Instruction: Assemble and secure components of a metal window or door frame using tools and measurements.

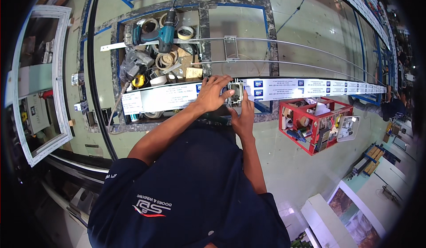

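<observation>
A long profile (pixel 284 89) in white printed protective film lies across the frame in front of me. On it sits a short, hollow cut profile piece (pixel 237 92), its open end with inner walls facing up. My left hand (pixel 214 93) lies over the film just left of this piece, fingers stretched toward it and fingertips at its upper left edge. From below, my right hand (pixel 242 120) holds the piece, with the thumb at its lower left and the fingers along its right side. The palm side of both hands is hidden.
A teal cordless drill (pixel 167 33) lies among tape rolls (pixel 185 32) and scraps in the bench's left compartment. Two thin metal strips (pixel 301 44) run beyond the profile. A red crate (pixel 316 128) holds tools at right. Far right, another person (pixel 393 109) is near the profile's end.
</observation>
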Demonstrator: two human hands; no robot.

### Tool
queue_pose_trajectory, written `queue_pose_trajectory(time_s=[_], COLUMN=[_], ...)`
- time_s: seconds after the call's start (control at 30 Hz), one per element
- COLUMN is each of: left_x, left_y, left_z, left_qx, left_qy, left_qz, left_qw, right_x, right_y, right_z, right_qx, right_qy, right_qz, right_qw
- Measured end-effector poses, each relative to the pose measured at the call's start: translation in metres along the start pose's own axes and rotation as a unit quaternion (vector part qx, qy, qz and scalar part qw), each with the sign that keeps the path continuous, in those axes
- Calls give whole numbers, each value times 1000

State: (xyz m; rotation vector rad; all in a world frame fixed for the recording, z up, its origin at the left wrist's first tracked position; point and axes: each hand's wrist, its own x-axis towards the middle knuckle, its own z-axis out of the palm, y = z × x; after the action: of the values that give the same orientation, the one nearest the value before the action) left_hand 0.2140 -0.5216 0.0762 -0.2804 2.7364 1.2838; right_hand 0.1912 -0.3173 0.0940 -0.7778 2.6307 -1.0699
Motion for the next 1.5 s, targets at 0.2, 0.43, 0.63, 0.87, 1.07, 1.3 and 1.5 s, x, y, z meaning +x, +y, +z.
queue_pose_trajectory(time_s=[0.2, 0.43, 0.63, 0.87, 1.07, 1.3, 1.5], left_x=[3, 8, -8, -6, -4, -4, -5], left_y=[-12, -71, -90, -85, -80, -72, -80], left_z=[4, -22, -23, -25, -27, -22, -12], left_qx=[-52, -63, 82, 83, 97, 107, 77], left_qy=[-2, 34, 77, 110, 115, 93, 108], left_qz=[-4, 32, 11, 7, 6, -19, 63], left_qw=[999, 997, 994, 990, 989, 990, 989], right_x=[26, 63, 63, 60, 52, -9, -40], right_y=[-20, -31, -14, -13, -4, 23, 68], right_z=[-8, 15, 36, 44, 46, 34, 32], right_qx=[-103, -175, -196, -158, -114, -41, -104], right_qy=[-49, -57, -72, -13, 37, 57, 88], right_qz=[22, 147, 158, 150, 117, 64, 11], right_qw=[993, 972, 965, 976, 986, 995, 991])
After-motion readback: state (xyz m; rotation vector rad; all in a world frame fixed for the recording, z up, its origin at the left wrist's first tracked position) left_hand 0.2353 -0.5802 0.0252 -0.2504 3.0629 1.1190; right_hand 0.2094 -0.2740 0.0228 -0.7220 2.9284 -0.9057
